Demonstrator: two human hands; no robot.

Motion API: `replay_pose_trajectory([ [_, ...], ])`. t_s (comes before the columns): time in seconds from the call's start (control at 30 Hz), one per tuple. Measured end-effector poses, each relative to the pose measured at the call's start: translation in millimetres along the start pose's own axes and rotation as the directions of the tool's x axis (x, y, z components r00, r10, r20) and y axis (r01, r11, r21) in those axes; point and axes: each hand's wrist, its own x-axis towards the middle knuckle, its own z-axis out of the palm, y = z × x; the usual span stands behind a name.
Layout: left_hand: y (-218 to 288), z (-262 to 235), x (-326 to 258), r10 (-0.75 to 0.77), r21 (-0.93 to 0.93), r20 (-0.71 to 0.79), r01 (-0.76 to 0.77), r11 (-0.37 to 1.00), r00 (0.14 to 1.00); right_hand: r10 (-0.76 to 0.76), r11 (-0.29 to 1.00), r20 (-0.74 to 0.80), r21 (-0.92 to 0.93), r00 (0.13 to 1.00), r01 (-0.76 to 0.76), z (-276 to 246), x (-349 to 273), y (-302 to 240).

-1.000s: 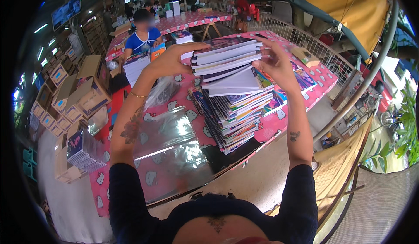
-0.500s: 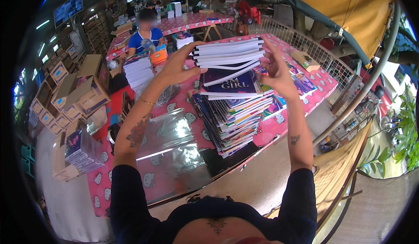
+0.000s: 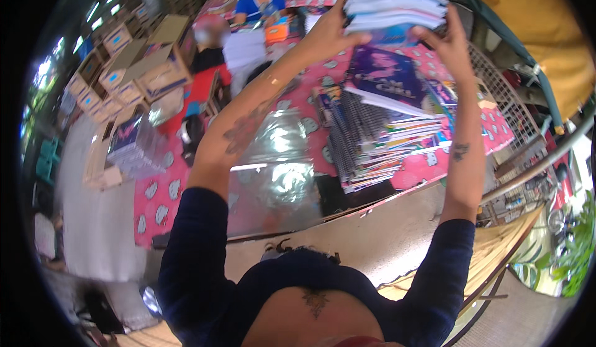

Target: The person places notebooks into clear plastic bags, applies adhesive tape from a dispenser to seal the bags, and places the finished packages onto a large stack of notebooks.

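Observation:
A stack of notebooks [image 3: 397,10], white page edges toward me and blurred by motion, is held up between my two hands. My left hand [image 3: 338,29] closes on its left end, the thumb along the underside. On the opposite end my right hand [image 3: 452,40] grips with its thumb under the lowest notebook. Below them, a notebook with a dark purple cover [image 3: 388,74] lies slightly askew on top of a tall pile of spiral-bound notebooks [image 3: 379,139]. Clear plastic sheets [image 3: 273,173] lie left of that pile.
A pink patterned cloth [image 3: 156,192] covers the table. Cardboard boxes [image 3: 162,67] crowd the left, with plastic-wrapped notebooks [image 3: 139,139] in an open carton. Another notebook stack [image 3: 243,52] stands beyond. A person in blue [image 3: 259,7] sits across the table. A metal mesh railing [image 3: 500,77] borders the right.
My hands have carried the notebook stack up and away from the pile, exposing more of the purple cover beneath. The whole view has shifted, so the table sits farther right and higher.

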Motion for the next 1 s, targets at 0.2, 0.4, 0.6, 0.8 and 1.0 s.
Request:
replay_pose_trajectory([
  [0.2,35.1,-106.8,-55.7,-0.033,-0.307,-0.150,-0.014,0.952,0.988,-0.292,0.955,-0.070,0.031,0.954,0.295,90.1,17.6,-133.5],
  [0.4,92.2,-193.6,-237.4,-0.326,-0.434,-0.501,0.093,0.896,0.802,-0.125,0.973,-0.084,0.183,0.989,0.139,285.8,-39.9,-149.8],
  [0.6,67.6,-264.1,-464.0,-0.727,-0.374,-0.410,0.625,0.685,0.551,0.290,0.533,0.368,0.705,0.884,-0.468,534.4,-197.2,-99.4],
  [0.8,38.0,-294.0,-614.4,-0.868,-0.556,-0.417,0.679,0.479,0.271,0.132,0.498,0.522,0.700,0.843,-0.512,666.5,-249.8,-97.3],
  [1.0,40.3,-301.4,-577.4,-0.870,-0.613,-0.373,0.618,0.492,0.323,0.189,0.550,0.477,0.672,0.858,-0.495,674.0,-250.1,-95.5],
])
